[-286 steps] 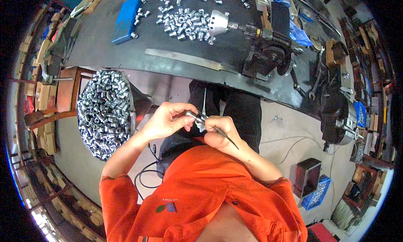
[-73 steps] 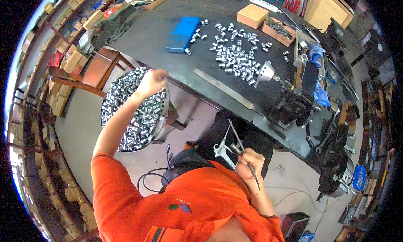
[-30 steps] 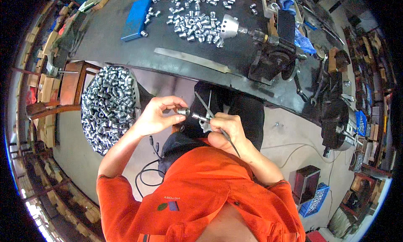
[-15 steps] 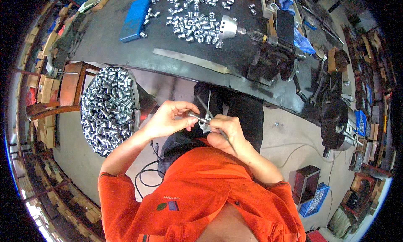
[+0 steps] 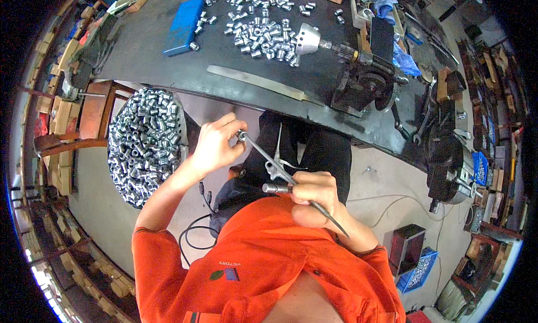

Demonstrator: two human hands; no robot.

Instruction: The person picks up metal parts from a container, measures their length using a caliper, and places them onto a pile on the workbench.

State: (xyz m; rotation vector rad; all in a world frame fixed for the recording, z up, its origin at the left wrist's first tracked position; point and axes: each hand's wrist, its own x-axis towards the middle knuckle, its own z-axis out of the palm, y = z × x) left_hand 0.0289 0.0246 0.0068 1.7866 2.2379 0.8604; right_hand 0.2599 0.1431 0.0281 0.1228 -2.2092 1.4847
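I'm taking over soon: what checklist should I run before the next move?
1. Left hand grips a metal fitting: ok.
2. Right hand holds the long thin rod: ok.
3. Rod tip inside the fitting's bore: cannot tell.
4. Short metal cylinder held in the right hand, apart from the fitting: ok.
5. Silver gun-shaped tool clear of the rod: cannot tell.
6. Loose fittings on the bench gathered together: not ok, some scattered.

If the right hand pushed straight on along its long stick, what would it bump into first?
Probably the little metal tube in the left hand. The long stick in the right hand points that way, and its tip looks right by the tube. Whether they touch, I can't tell.
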